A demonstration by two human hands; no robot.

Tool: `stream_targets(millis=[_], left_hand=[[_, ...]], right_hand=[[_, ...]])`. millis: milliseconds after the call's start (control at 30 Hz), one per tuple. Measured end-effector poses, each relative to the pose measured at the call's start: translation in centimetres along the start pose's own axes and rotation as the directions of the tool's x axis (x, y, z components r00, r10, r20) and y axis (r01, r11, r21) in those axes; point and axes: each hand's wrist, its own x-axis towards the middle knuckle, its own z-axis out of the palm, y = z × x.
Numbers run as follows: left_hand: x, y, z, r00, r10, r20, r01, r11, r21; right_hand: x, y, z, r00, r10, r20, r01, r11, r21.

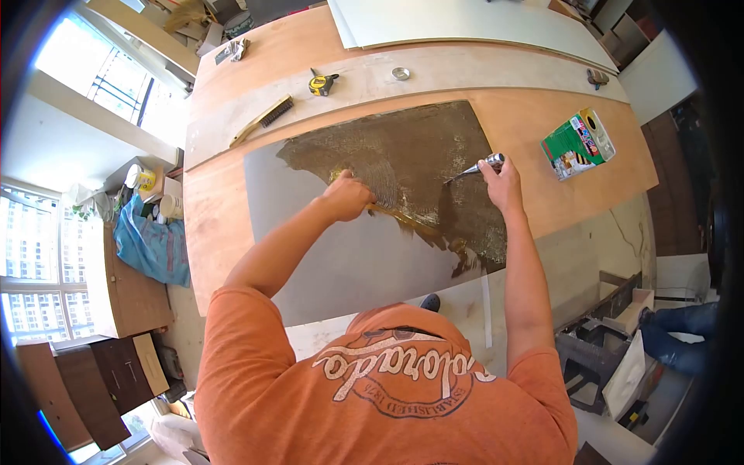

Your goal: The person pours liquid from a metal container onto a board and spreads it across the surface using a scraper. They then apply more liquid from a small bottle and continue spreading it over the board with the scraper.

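Observation:
A grey sheet (pixel 310 267) lies across the table in front of me, its far and right parts coated with brown glue (pixel 434 139). My left hand (pixel 347 197) is closed over the near edge of the glue, on a yellowish spreader (pixel 339 173) mostly hidden under the fingers. Fine combed lines run through the glue just beside it. At the right side of the sheet, my right hand (pixel 502 182) grips a narrow-bladed scraper (pixel 479 167) by its shiny handle. Its blade points left, the tip right at the glue.
Beyond the sheet are a wire brush (pixel 263 120), a tape measure (pixel 322 83) and a round metal lid (pixel 401 74). A green-labelled can (pixel 577 145) stands at the right. White panels (pixel 473 31) lie at the back. A person's leg (pixel 682 337) shows at far right.

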Motion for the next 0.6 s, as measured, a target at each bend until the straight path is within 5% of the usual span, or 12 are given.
stream_targets(millis=[167,267,400,467,600], left_hand=[[-1.2,-4.7,-3.1,0.882,-0.453,-0.132,0.446,0.891,-0.084],[0.2,-7.1,-0.4,0.791,-0.608,-0.069,0.599,0.793,-0.111],[1.5,-1.0,1.8,0.889,-0.389,-0.242,0.383,0.921,-0.075],[2.4,3.9,2.0,0.928,-0.343,-0.143,0.345,0.939,-0.013],[0.9,12.1,2.5,0.971,-0.143,-0.194,0.138,0.99,-0.039]], right_hand=[[0.1,1.0,0.4,1.0,-0.004,-0.019,0.005,1.0,0.029],[0.4,1.6,0.6,0.999,0.024,-0.022,-0.023,0.999,0.032],[0.5,1.7,0.8,0.999,-0.032,-0.033,0.03,0.997,-0.076],[0.2,0.6,0.6,0.998,-0.069,-0.009,0.068,0.996,-0.054],[0.4,-0.6,1.0,0.979,-0.202,0.023,0.202,0.979,-0.011]])
